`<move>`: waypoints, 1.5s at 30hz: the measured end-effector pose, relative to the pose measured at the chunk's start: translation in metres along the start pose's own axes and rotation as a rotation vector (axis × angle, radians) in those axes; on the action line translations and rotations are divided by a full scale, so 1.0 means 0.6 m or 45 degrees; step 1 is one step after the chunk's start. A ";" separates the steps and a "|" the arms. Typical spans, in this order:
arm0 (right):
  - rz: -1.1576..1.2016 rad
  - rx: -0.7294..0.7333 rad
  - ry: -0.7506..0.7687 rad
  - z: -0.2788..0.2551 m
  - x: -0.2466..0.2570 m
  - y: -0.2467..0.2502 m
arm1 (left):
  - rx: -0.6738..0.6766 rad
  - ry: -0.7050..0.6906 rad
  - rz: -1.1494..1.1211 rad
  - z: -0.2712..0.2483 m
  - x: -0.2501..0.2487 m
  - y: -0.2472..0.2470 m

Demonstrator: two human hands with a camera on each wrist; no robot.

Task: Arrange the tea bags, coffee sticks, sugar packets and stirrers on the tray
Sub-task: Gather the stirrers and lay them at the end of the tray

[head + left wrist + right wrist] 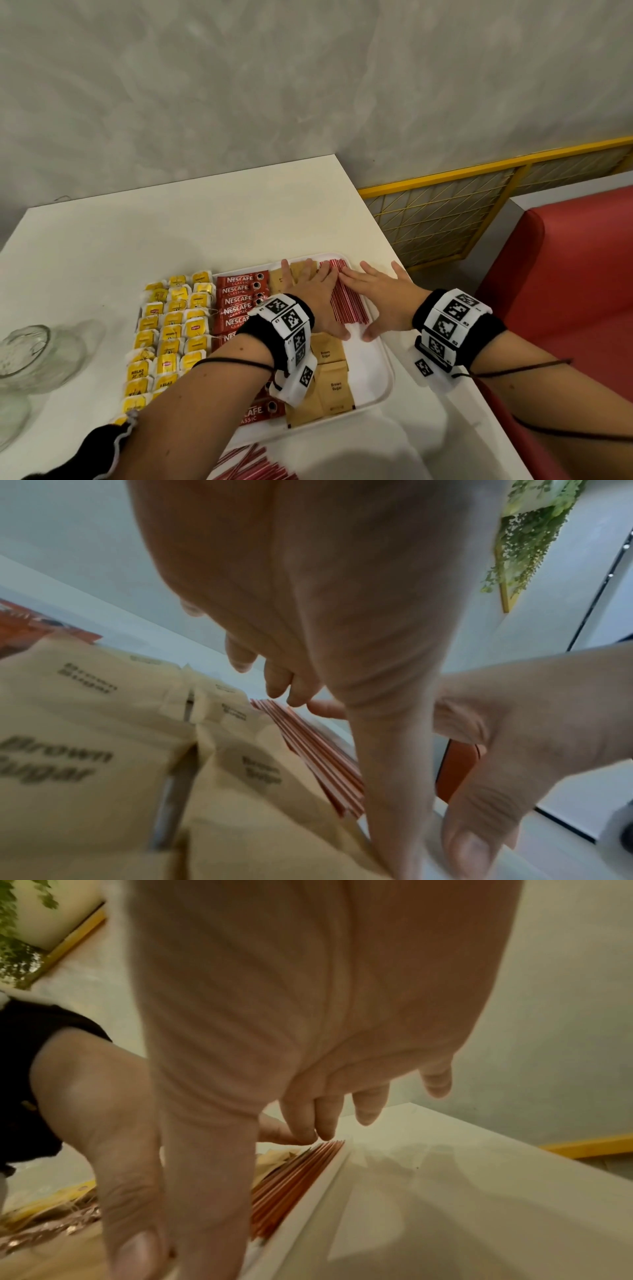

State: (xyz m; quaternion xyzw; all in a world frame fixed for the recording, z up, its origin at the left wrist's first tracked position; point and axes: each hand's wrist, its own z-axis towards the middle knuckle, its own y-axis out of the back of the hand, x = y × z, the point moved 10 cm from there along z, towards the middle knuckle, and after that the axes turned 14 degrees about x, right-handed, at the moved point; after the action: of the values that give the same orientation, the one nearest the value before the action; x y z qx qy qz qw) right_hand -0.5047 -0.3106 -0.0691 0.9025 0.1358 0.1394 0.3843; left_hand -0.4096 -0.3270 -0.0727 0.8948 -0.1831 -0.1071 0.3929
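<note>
- The stirrers [346, 294] are being pressed flat on the tray [383, 370] by the left hand [318, 291] and right hand [380, 294], fingers straight.
- The sugar packets [334, 387] are being partly hidden by the left wrist.

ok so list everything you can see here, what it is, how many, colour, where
tray: one, white, on the table's right part
tea bags: many, yellow and white, rows on the table left of the coffee sticks
coffee sticks: several, red, column at the tray's left
sugar packets: several, brown, middle of the tray
stirrers: a bundle, red and white, tray's far right part, between both hands
loose stirrers: several, red, on the table at the near edge
glass jars: apparently two, clear, table's left edge
table: one, white
bench seat: one, red, right
left hand: flat, pressing the stirrers' left side
right hand: flat, pressing their right side
</note>
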 end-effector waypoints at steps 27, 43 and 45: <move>0.027 -0.114 -0.010 0.009 0.002 0.014 | -0.111 0.030 -0.090 0.024 0.005 0.007; 0.086 -0.159 0.013 0.010 -0.003 0.027 | -0.041 0.052 -0.041 0.016 0.013 0.015; 0.117 -0.172 0.019 0.009 -0.005 0.029 | -0.052 0.055 -0.013 0.012 0.013 0.021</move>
State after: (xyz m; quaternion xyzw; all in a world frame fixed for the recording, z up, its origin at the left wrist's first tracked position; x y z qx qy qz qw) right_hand -0.5030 -0.3267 -0.0603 0.8788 0.0876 0.1723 0.4364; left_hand -0.4082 -0.3431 -0.0686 0.8896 -0.1676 -0.0936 0.4144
